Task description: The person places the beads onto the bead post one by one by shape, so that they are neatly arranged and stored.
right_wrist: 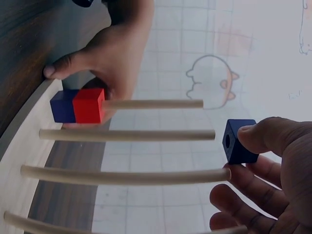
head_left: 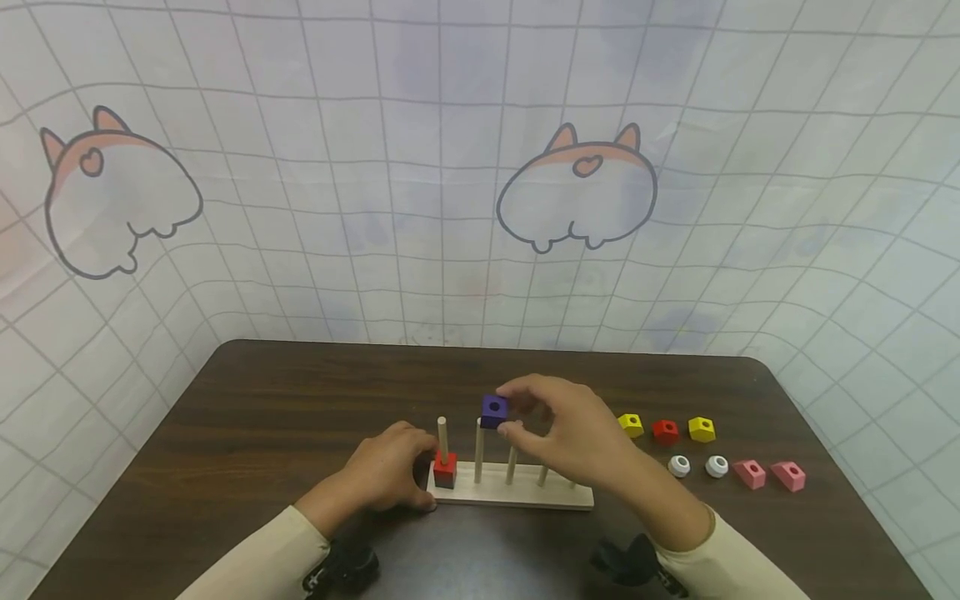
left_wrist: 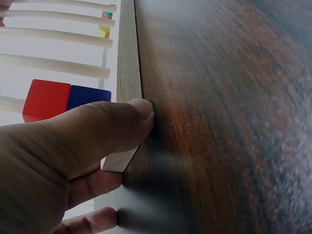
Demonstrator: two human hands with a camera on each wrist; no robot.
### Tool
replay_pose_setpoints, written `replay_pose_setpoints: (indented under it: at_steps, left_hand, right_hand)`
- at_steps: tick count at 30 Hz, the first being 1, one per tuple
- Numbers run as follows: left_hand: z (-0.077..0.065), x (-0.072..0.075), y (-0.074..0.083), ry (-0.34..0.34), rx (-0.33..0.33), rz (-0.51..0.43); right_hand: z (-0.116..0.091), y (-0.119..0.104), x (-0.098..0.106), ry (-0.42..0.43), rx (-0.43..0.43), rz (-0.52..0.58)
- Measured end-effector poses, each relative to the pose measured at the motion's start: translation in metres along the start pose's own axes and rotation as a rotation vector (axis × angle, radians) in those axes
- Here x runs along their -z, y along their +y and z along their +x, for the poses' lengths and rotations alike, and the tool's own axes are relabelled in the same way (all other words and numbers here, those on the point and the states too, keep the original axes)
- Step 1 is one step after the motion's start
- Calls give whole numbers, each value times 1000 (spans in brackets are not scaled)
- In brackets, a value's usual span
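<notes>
My right hand point(head_left: 573, 425) pinches a dark blue cube with a hole point(head_left: 493, 412) between thumb and fingertips. In the right wrist view, that cube is close to the tip of the second peg point(right_wrist: 131, 135). Around the left end of the wooden peg board point(head_left: 517, 497), my left hand point(head_left: 386, 468) has its thumb point(left_wrist: 117, 122) on the front edge and its fingers round the end. Beside it, the end peg point(head_left: 442, 437) carries a red cube point(left_wrist: 48, 100) over a dark blue cube point(left_wrist: 87, 96). The other pegs are bare.
On the table's right side lie two yellow blocks point(head_left: 702, 430), a red block point(head_left: 665, 432), two white beads point(head_left: 717, 467) and two pink blocks point(head_left: 789, 476). A patterned white cloth point(head_left: 450, 183) hangs behind the dark wooden table point(head_left: 300, 383).
</notes>
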State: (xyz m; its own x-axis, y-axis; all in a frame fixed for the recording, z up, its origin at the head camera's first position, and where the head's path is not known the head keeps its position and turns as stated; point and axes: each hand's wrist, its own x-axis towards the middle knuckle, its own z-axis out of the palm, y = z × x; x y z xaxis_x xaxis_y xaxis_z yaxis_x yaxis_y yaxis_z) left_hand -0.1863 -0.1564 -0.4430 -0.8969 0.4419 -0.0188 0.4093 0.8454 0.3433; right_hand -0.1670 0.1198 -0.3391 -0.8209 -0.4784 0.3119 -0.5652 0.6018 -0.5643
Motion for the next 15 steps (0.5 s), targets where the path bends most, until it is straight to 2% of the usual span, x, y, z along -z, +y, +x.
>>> replay_pose_setpoints:
  at_steps: [15]
  left_hand:
    - [2, 1, 1, -2, 4, -4]
  right_hand:
    - [15, -13, -15, -3, 14, 89]
